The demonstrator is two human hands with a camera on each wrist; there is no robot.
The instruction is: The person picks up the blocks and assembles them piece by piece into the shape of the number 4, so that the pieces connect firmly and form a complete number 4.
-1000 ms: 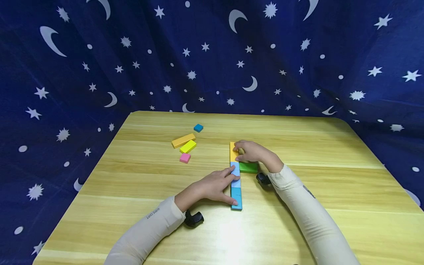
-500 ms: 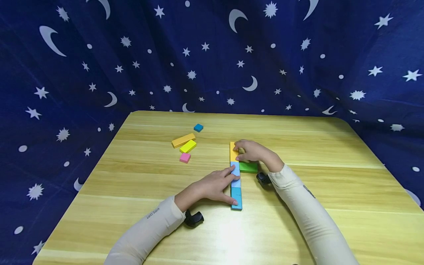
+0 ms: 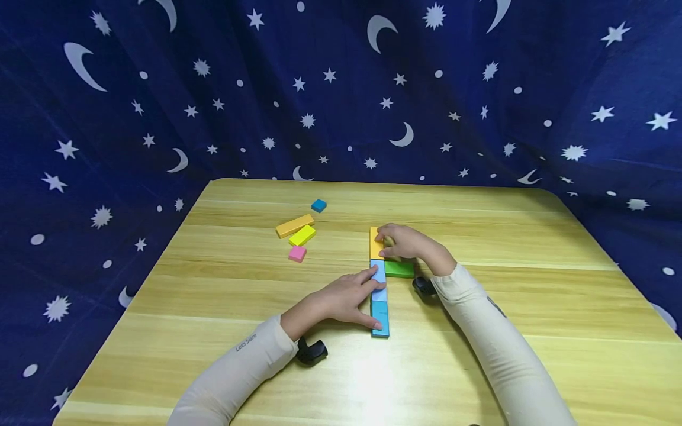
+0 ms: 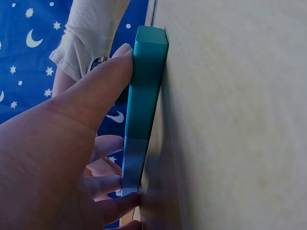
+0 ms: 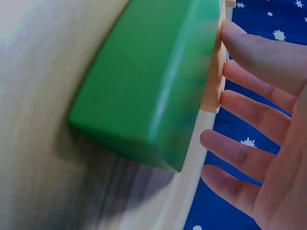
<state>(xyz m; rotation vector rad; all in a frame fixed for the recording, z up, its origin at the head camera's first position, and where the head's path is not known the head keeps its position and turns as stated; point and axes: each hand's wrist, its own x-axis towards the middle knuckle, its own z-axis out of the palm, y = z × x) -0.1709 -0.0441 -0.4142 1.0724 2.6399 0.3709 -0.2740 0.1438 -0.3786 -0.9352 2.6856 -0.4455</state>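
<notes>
A straight column of flat blocks lies on the table: an orange block [image 3: 375, 236] at the far end, light blue [image 3: 379, 294] in the middle, a teal block [image 3: 380, 312] nearest. My left hand [image 3: 341, 299] spreads across the near part, thumb on the teal block and fingertips on the light blue. At the far end, my right hand [image 3: 407, 244] touches the top of the orange block with thumb and fingertips. A green block [image 5: 139, 72] sticks out to the right of the column, beside the light blue, under my right wrist. Part of the orange block is hidden by fingers.
Left of the column lie a second orange block [image 3: 295, 226], a yellow block [image 3: 302, 235], a pink block [image 3: 298, 254] and a small blue block [image 3: 319, 205]. The wooden table [image 3: 213, 284] ends at a starry blue curtain [image 3: 341, 94].
</notes>
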